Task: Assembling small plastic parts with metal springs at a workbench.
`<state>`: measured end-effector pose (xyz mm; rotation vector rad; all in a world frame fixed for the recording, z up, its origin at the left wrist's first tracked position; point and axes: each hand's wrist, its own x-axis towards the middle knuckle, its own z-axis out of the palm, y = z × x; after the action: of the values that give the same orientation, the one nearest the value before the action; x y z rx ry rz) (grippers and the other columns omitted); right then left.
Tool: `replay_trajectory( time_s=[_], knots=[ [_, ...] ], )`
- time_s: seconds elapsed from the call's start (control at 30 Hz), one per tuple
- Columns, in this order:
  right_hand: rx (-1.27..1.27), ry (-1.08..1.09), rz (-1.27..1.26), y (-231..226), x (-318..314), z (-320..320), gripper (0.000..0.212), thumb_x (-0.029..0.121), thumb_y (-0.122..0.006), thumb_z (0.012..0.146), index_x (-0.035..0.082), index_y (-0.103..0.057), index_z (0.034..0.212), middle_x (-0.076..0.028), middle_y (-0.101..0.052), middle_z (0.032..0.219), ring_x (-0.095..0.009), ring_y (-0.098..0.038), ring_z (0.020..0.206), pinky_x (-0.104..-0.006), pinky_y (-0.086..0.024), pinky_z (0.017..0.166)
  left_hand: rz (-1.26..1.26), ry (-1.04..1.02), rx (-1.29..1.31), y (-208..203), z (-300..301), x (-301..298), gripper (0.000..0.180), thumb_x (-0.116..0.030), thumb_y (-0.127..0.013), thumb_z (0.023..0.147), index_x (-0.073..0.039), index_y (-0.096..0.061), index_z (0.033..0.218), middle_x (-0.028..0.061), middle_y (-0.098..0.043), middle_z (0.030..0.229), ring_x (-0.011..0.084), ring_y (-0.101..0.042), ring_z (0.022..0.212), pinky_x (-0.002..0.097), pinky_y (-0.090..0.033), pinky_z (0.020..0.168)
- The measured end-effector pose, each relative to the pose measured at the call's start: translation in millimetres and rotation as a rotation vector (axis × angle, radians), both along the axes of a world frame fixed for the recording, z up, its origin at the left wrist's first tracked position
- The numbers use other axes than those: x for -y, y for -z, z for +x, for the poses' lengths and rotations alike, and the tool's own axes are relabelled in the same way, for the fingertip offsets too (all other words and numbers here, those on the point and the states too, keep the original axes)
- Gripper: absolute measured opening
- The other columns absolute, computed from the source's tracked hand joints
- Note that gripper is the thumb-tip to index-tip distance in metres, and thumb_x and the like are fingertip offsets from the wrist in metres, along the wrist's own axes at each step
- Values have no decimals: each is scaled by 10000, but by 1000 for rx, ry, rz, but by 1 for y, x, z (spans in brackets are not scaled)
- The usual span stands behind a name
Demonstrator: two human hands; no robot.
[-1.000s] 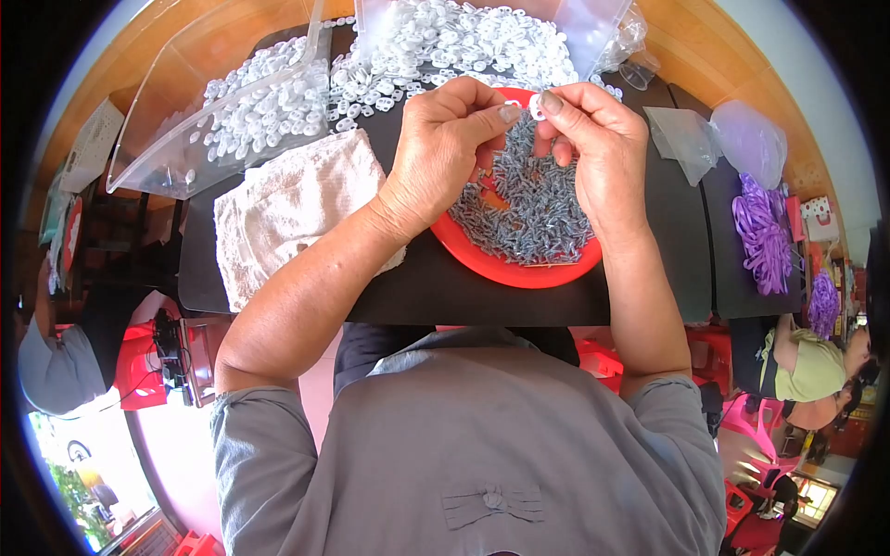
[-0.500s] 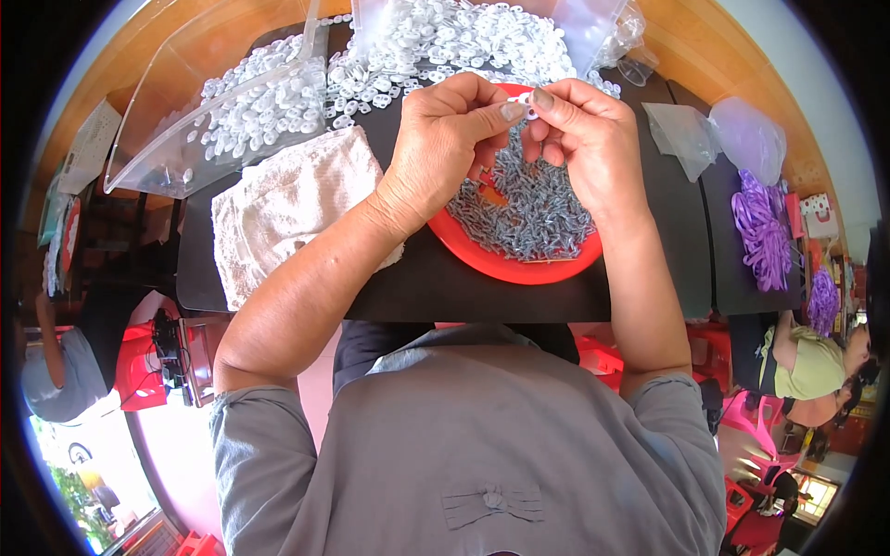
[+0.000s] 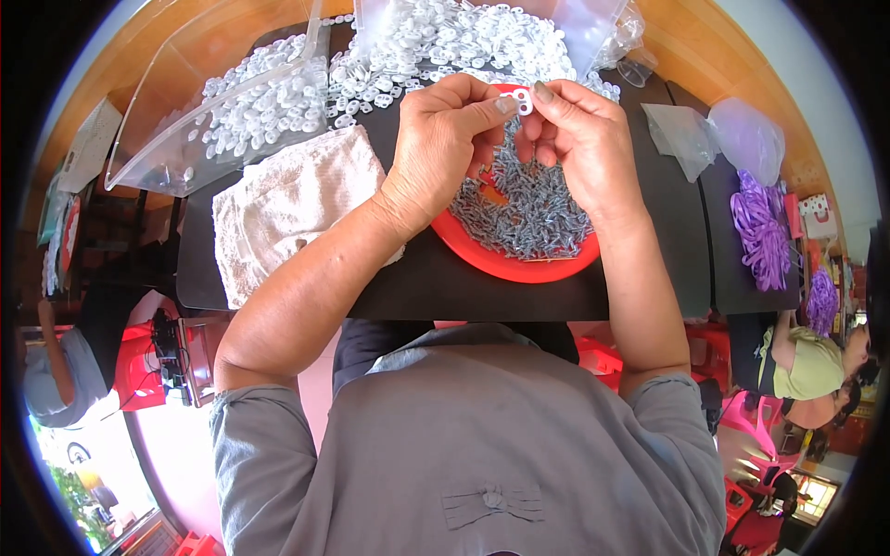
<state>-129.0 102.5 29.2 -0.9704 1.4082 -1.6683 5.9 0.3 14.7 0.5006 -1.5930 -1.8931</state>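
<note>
Above the red basin, my left hand [image 3: 443,130] pinches a small white oval plastic piece [image 3: 523,100] with two holes between thumb and fingers. My right hand [image 3: 593,139] is closed, its thumb and forefinger meeting at the right edge of that piece. Whatever else the right fingertips may hold is too small to make out. Beneath both hands, the red basin [image 3: 519,271] is heaped with small grey metal screws [image 3: 533,218]. Beyond them lies a large pile of matching white pieces [image 3: 491,42].
A clear plastic bin [image 3: 148,176] with more white pieces stands tilted at the left. A folded beige towel [image 3: 297,204] lies before it. Plastic bags [image 3: 686,139] and purple straps [image 3: 762,232] are at the right. Other people sit at both sides, one in yellow-green [image 3: 811,371].
The white piece has turned so its flat, two-holed face shows more. Both hands have shifted very slightly left, with the fingertips still together.
</note>
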Motion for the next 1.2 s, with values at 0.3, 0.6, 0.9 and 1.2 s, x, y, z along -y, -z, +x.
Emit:
replay_trajectory(
  time_s=[0.3, 0.6, 0.9, 1.2],
  knots=[
    [-62, 8, 10, 0, -1, 0, 175, 181, -615, 924, 10, -647, 926, -42, -611, 718, -138, -604, 603, -217, -390, 524, -11, 13, 5, 1, 0, 2, 172, -177, -645, 895, -15, -628, 837, 19, -576, 646, 76, -494, 499, 218, -375, 432],
    [-120, 83, -17, -1, -3, -6, 139, 134, -603, 914, 3, -647, 924, -59, -645, 765, -127, -610, 621, -210, -397, 530, 10, -14, 24, 0, -1, 1, 164, -176, -656, 877, -20, -624, 837, 20, -580, 647, 79, -502, 500, 218, -381, 434],
    [-290, 73, -47, 0, -2, -6, 136, 120, -601, 907, -1, -649, 946, -38, -635, 778, -95, -592, 650, -207, -400, 534, 36, -8, -9, 3, -3, 4, 166, -177, -662, 897, -25, -616, 849, 24, -582, 658, 86, -502, 503, 221, -384, 445],
    [-400, 62, 17, -2, -1, 0, 173, 177, -578, 939, 23, -654, 922, -9, -611, 749, -76, -571, 658, -209, -411, 547, 28, -25, -15, 4, -5, 3, 153, -131, -666, 881, -24, -599, 795, 0, -563, 618, 55, -487, 508, 211, -363, 426]
  ],
)
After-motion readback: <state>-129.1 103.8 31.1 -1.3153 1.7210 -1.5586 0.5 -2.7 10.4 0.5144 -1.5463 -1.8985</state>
